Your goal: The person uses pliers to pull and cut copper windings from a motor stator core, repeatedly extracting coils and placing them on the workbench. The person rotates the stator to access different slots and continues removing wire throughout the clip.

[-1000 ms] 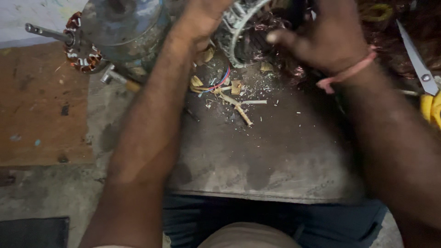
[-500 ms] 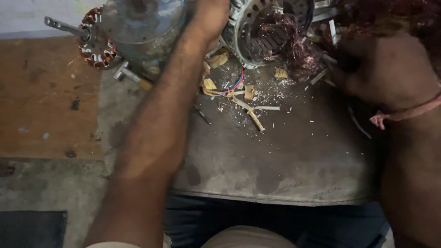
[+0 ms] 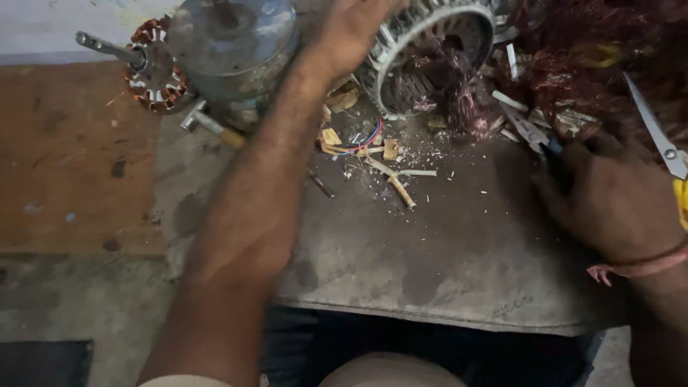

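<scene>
Bench (image 3: 444, 287) holds a round metal motor ring (image 3: 430, 50) at its far edge, gripped on the rim by the left hand (image 3: 351, 32), while the right hand (image 3: 609, 201) closes on small pliers (image 3: 534, 136) near wire scraps (image 3: 380, 161).

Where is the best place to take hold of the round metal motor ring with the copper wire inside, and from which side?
Probably the bare ribbed outer rim of the motor ring, from its left, where the left hand already rests. Tangled copper wire spills out of its opening on the right, so that side gives no firm hold.
</scene>
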